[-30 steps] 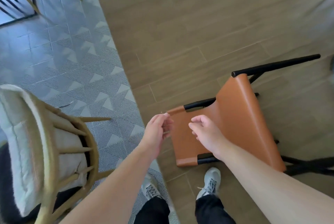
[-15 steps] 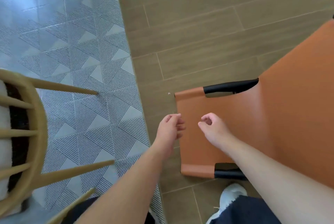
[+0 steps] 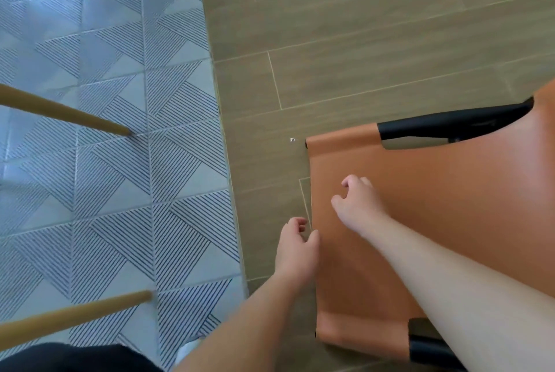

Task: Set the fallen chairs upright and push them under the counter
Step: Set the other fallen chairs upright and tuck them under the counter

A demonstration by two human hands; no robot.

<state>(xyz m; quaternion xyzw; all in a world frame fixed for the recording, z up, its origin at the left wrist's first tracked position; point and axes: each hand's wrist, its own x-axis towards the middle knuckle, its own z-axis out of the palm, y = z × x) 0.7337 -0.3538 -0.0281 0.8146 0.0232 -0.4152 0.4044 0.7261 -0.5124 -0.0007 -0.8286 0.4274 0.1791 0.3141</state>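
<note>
One orange leather chair with a black frame lies on the wood-plank floor, just right of the patterned tile. The right hand hovers over its leather, fingers loosely curled, holding nothing. The left hand sits at the leather's left edge, fingers half-curled; actual contact is unclear. Two wooden legs cross the tile.

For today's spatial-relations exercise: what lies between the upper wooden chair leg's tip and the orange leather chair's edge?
In the head view, only bare floor: patterned blue tiles, then wood planks, between the wooden leg and the orange chair.
</note>
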